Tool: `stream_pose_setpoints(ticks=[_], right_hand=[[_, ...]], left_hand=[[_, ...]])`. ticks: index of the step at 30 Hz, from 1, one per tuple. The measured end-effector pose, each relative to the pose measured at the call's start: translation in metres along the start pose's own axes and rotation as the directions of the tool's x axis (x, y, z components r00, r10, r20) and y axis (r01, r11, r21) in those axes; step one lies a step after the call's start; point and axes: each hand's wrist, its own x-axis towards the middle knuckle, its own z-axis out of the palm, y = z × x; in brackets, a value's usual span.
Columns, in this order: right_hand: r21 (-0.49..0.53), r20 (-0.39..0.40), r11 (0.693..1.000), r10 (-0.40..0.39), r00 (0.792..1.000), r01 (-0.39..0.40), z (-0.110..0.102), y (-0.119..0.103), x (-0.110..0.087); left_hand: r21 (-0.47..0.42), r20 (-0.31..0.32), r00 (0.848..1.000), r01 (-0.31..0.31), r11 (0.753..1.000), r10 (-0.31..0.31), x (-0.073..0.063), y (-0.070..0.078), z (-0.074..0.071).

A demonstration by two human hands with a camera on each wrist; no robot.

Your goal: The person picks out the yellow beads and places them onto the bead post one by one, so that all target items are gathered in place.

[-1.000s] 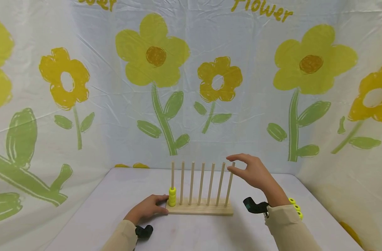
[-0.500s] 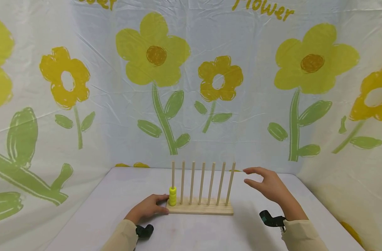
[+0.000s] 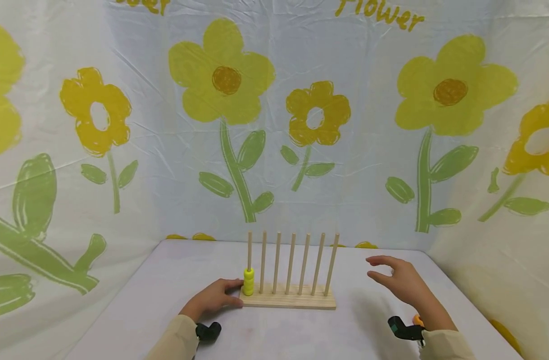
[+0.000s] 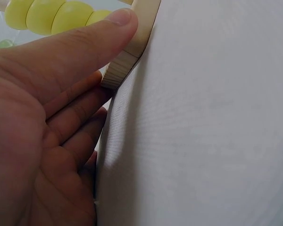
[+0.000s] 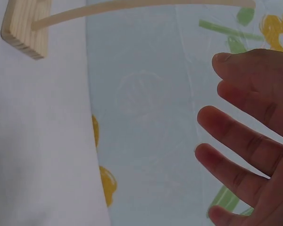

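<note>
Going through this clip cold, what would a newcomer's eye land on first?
Probably the flower-printed cloth behind everything, with its large yellow and orange blooms. Next might be the wooden rack on the white table, with bright yellow beads stacked on its leftmost peg alone. The left hand grips the rack's left end, while the right hand hovers to its right.

- Rack base: pale bare wood, matt and smooth, grain lines showing on its cut end.
- Pegs upright on the rack base: plain matt wood.
- Yellow beads at the rack base's left end: smooth, plastic-looking, faintly glossy.
- Table surface beneath the rack base: matt, cloth-like.
- Backdrop behind the rack base: thin creased fabric, slight sheen.
- Sleeves either side of the rack base: matt cloth.
</note>
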Motion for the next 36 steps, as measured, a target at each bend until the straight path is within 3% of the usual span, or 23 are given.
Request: stream_pose_setpoints(ticks=[11,19,29,36], right_hand=[[-0.021,0.023,0.999,0.050,0.998,-0.049,-0.002,0.025,-0.010],[-0.034,0.097,0.990,0.141,0.985,-0.138,-0.004,0.038,-0.018],[-0.070,0.096,0.981,0.186,0.978,-0.180,-0.009,0.061,-0.031],[-0.080,0.120,0.973,0.223,0.967,-0.215,-0.011,0.077,-0.035]], left_hand=[[0.009,0.010,1.000,0.001,1.000,-0.001,0.002,-0.003,0.000],[0.019,0.006,1.000,0.003,1.000,-0.004,0.002,-0.003,0.000],[0.025,0.001,1.000,-0.015,1.000,0.015,0.002,-0.002,-0.001],[0.025,0.004,1.000,0.014,1.000,-0.014,0.002,-0.002,0.000]])
